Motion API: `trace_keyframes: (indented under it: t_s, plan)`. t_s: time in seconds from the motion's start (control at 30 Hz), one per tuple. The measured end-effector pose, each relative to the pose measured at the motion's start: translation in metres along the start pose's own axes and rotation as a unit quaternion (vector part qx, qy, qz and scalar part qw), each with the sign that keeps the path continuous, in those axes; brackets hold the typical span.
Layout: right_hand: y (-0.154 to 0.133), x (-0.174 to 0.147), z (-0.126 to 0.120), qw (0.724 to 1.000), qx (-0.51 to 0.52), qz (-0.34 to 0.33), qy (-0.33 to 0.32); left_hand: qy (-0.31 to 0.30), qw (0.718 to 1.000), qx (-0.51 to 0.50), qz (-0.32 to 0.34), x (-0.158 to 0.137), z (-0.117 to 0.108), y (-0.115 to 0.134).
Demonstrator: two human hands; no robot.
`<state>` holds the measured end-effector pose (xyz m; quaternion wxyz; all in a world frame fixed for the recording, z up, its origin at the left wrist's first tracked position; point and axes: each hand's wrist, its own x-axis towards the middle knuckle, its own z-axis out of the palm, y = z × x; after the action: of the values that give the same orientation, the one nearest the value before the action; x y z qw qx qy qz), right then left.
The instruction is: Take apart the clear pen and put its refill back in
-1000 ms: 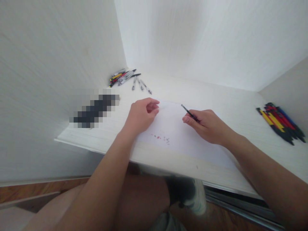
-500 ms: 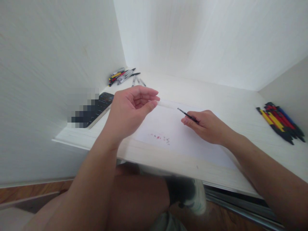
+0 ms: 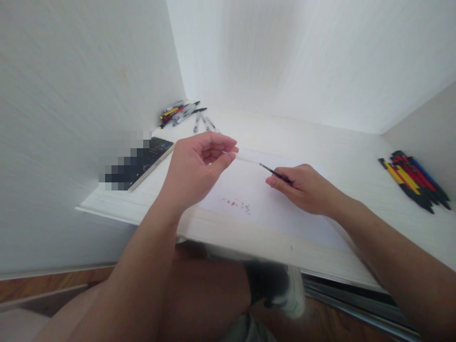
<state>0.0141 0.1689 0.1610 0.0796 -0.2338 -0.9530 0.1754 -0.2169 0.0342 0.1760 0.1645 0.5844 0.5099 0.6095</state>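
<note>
My left hand (image 3: 204, 168) is closed in a pinch, thumb against fingertips, above the upper left of a white sheet of paper (image 3: 278, 218). A faint clear pen tube (image 3: 248, 159) juts right from its fingertips; its outline is hard to make out. Over the middle of the paper, my right hand (image 3: 301, 187) grips a slim black pen part (image 3: 276, 174) between thumb and fingers. The part's pale tip points left, close to the free end of the tube; whether they touch cannot be seen. Small red and dark marks lie on the paper's lower left.
A phone (image 3: 155, 164), partly blurred out, lies on the left. Behind it rests a pile of pens (image 3: 178, 113), with several clear pens (image 3: 204, 122) beside it. Red, yellow, blue and black pens (image 3: 415, 180) lie at the right. White panels enclose the white desk (image 3: 249, 232).
My left hand has shifted slightly right and down. My right hand, with the black pen part, has moved a touch left, so the two hands are a little closer.
</note>
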Motion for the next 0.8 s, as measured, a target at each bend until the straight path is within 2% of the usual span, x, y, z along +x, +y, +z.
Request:
trace_keyframes:
  t_s: [0.13, 0.57, 0.8]
  plan:
    - [0.0, 0.0, 0.0, 1.0, 0.002, -0.004, -0.002, -0.006, 1.0, 0.013, -0.019, -0.001, 0.0, 0.0]
    - [-0.001, 0.0, 0.001, 1.0, -0.014, -0.008, -0.004, -0.041, 0.998, 0.049, 0.006, -0.003, 0.009, 0.006]
    - [-0.003, 0.001, -0.001, 1.0, -0.009, -0.011, -0.007, -0.028, 0.999, 0.039, 0.001, -0.003, 0.011, 0.004]
